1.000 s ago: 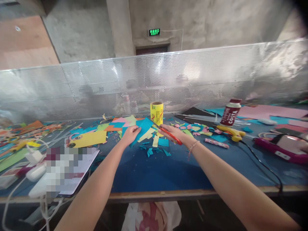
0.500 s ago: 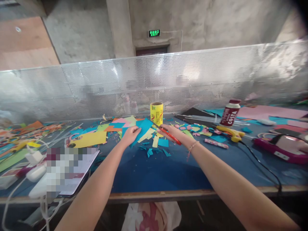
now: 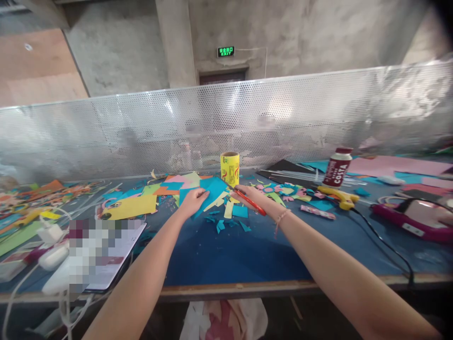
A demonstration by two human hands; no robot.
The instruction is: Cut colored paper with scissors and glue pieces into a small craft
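Observation:
Near the middle of the table, my left hand (image 3: 193, 200) pinches a sheet of blue paper (image 3: 212, 189) between thumb and fingers. My right hand (image 3: 250, 193) is closed around a pair of scissors (image 3: 252, 203) with red handles. The blades point up and left, close to the right edge of the blue sheet. Small blue paper scraps (image 3: 221, 225) and a pale yellow strip (image 3: 229, 209) lie on the table between the hands. Just behind them stands a yellow tape roll (image 3: 230, 169) on its end.
To the right are a maroon-labelled bottle (image 3: 338, 167), a yellow glue gun (image 3: 339, 197) with a black cord, and a purple case (image 3: 414, 222). A tablet (image 3: 116, 264) and white cables lie at left. A perforated metal screen (image 3: 159, 127) runs behind the table.
The blue sheet's raised corner sits slightly lower and the scissors have tilted a little. Both hands stay nearly in place, each keeping its hold.

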